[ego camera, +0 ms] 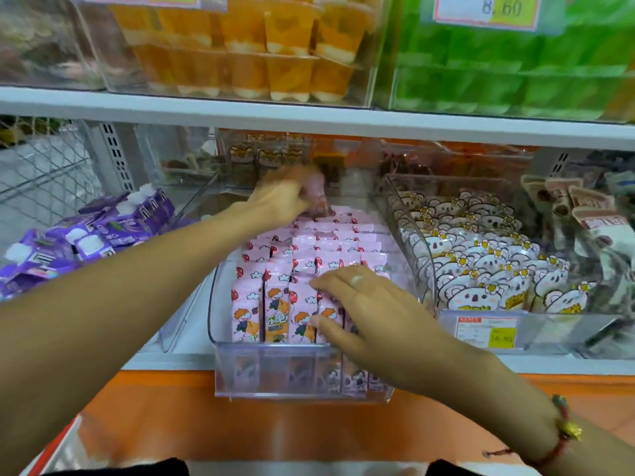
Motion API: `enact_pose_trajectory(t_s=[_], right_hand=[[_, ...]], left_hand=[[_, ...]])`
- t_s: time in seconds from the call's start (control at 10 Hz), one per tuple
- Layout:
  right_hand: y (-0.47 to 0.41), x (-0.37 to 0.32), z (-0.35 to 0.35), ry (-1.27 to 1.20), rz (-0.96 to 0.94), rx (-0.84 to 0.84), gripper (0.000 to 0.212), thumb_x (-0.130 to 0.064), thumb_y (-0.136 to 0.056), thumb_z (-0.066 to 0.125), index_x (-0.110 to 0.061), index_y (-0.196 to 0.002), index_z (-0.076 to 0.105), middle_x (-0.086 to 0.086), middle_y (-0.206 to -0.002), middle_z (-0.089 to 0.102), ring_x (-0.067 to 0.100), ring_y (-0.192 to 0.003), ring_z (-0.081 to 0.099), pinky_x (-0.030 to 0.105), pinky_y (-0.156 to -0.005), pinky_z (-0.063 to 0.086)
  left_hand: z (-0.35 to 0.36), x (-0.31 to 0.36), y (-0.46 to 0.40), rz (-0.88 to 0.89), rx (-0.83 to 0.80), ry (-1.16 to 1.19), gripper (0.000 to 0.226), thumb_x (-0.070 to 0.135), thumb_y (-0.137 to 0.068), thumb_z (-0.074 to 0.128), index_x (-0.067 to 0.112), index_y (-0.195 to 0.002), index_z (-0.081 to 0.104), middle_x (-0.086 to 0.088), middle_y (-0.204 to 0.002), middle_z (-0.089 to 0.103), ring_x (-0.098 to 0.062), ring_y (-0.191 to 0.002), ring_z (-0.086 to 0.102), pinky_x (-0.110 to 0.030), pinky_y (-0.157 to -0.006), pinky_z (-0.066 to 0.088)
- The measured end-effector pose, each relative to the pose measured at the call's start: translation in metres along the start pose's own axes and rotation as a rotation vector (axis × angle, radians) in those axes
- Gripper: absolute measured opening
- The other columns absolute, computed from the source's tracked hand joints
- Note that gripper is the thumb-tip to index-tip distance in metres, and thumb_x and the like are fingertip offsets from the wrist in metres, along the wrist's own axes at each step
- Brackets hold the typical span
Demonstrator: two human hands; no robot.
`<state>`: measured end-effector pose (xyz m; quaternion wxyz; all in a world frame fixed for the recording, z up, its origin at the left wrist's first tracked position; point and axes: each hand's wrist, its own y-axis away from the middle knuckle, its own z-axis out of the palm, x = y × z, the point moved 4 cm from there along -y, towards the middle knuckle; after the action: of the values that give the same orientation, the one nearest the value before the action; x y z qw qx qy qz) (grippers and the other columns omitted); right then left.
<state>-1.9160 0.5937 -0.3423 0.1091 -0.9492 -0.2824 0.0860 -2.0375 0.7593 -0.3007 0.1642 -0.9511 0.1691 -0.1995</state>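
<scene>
A clear plastic bin (302,376) on a shop shelf holds rows of pink snack packets (275,304) printed with a cartoon child and balloon. My right hand (364,314) rests with straight fingers on the front rows of packets, a ring on one finger. My left hand (288,197) reaches to the back of the bin and is blurred; its fingers curl round a pink packet (318,201) there.
White koala-shaped packets (481,262) fill the clear bin to the right, with a price tag (486,333). Purple pouches (86,235) lie loose at the left. The upper shelf (309,115) carries orange jelly cups (275,49) and green packs (515,70). An orange ledge (240,424) runs below.
</scene>
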Motion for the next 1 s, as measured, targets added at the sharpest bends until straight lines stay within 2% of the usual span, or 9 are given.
enact_pose_trajectory(t_s=[0.1, 0.2, 0.3, 0.5, 0.6, 0.7, 0.8, 0.9, 1.0], right_hand=[[0.002, 0.002, -0.006, 0.009, -0.004, 0.007, 0.042, -0.041, -0.099, 0.038, -0.028, -0.14, 0.04, -0.009, -0.141, 0.043, 0.008, -0.128, 0.03, 0.024, -0.105, 0.024], [0.002, 0.005, -0.029, 0.049, 0.055, 0.096, 0.032, -0.029, -0.095, 0.043, -0.025, -0.121, 0.062, -0.005, -0.127, 0.058, 0.015, -0.122, 0.045, 0.032, -0.098, 0.039], [0.009, 0.018, -0.046, 0.094, 0.107, 0.297, 0.027, -0.025, -0.095, 0.047, -0.023, -0.115, 0.065, -0.004, -0.121, 0.059, 0.016, -0.115, 0.05, 0.028, -0.087, 0.043], [0.016, 0.041, -0.037, 0.079, 0.267, 0.206, 0.035, -0.029, -0.098, 0.043, -0.026, -0.132, 0.05, -0.008, -0.131, 0.048, 0.012, -0.121, 0.042, 0.024, -0.093, 0.035], [0.014, 0.024, -0.036, 0.115, 0.189, 0.232, 0.03, -0.025, -0.094, 0.049, -0.017, -0.119, 0.064, 0.001, -0.12, 0.06, 0.02, -0.114, 0.051, 0.031, -0.092, 0.041], [0.01, 0.004, -0.026, 0.057, 0.069, 0.196, 0.036, -0.034, -0.096, 0.043, -0.021, -0.126, 0.058, -0.001, -0.128, 0.056, 0.015, -0.12, 0.046, 0.025, -0.094, 0.036], [0.007, -0.003, -0.008, 0.051, 0.034, 0.074, 0.046, -0.045, -0.1, 0.033, -0.025, -0.14, 0.04, -0.004, -0.144, 0.041, 0.011, -0.132, 0.03, 0.025, -0.1, 0.028], [0.004, -0.001, -0.003, 0.129, 0.028, 0.023, 0.048, -0.048, -0.1, 0.028, -0.025, -0.142, 0.036, -0.003, -0.14, 0.046, 0.013, -0.133, 0.03, 0.031, -0.098, 0.034], [0.003, 0.0, -0.002, 0.118, 0.027, 0.043, 0.046, -0.047, -0.099, 0.032, -0.024, -0.139, 0.04, -0.004, -0.133, 0.051, 0.014, -0.127, 0.034, 0.032, -0.091, 0.037]], left_hand=[[0.005, -0.002, -0.008, -0.049, -0.092, 0.002, 0.042, 0.03, -0.093, 0.059, 0.014, -0.131, 0.052, -0.01, -0.134, 0.055, -0.028, -0.121, 0.051, -0.038, -0.1, 0.04], [0.012, -0.001, -0.021, -0.059, -0.124, -0.009, 0.042, 0.027, -0.095, 0.055, 0.015, -0.134, 0.05, -0.011, -0.142, 0.047, -0.029, -0.13, 0.043, -0.039, -0.105, 0.035], [0.029, 0.0, -0.023, -0.014, -0.129, -0.032, 0.039, 0.023, -0.094, 0.056, 0.016, -0.133, 0.053, -0.009, -0.14, 0.048, -0.026, -0.128, 0.044, -0.036, -0.104, 0.036], [0.052, -0.005, -0.025, -0.01, -0.352, -0.077, 0.031, 0.02, -0.1, 0.045, 0.02, -0.13, 0.053, -0.004, -0.127, 0.058, -0.018, -0.096, 0.054, -0.029, -0.078, 0.043], [0.038, -0.003, -0.026, 0.063, -0.303, -0.083, 0.034, 0.024, -0.097, 0.051, 0.019, -0.131, 0.054, -0.005, -0.131, 0.055, -0.021, -0.104, 0.056, -0.029, -0.083, 0.044], [0.032, -0.001, -0.023, 0.124, -0.312, -0.142, 0.029, 0.028, -0.096, 0.054, 0.018, -0.122, 0.063, -0.005, -0.126, 0.061, -0.018, -0.097, 0.055, -0.026, -0.078, 0.04], [0.034, -0.002, -0.018, 0.063, -0.366, -0.149, 0.033, 0.036, -0.096, 0.053, 0.017, -0.12, 0.066, -0.004, -0.122, 0.065, -0.021, -0.101, 0.06, -0.03, -0.085, 0.046], [0.035, -0.002, -0.02, -0.01, -0.286, -0.092, 0.025, 0.031, -0.093, 0.06, 0.018, -0.111, 0.07, -0.002, -0.117, 0.068, -0.024, -0.103, 0.062, -0.038, -0.095, 0.05], [0.029, -0.001, -0.024, -0.09, -0.154, 0.005, 0.014, 0.025, -0.095, 0.057, 0.018, -0.101, 0.067, -0.002, -0.106, 0.066, -0.022, -0.098, 0.06, -0.035, -0.088, 0.049]])
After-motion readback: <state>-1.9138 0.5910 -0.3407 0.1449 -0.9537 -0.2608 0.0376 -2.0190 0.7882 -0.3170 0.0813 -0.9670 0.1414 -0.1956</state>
